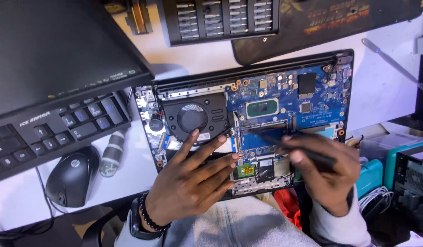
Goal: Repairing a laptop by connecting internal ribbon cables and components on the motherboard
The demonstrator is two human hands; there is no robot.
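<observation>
Opened laptop (248, 119) lying on a white desk (385, 96), bottom cover off, blue motherboard and black fan (193, 116) exposed, left hand (193, 183) spread flat, fingers apart, over the fan's edge, right hand (328, 174) clamped on a thin black tool (294, 146) pointed at the memory slot, mouse (72, 176) and keyboard (51, 130) to the left

Likely repair bench: opened laptop (248, 123), bit set (220, 18)
</observation>
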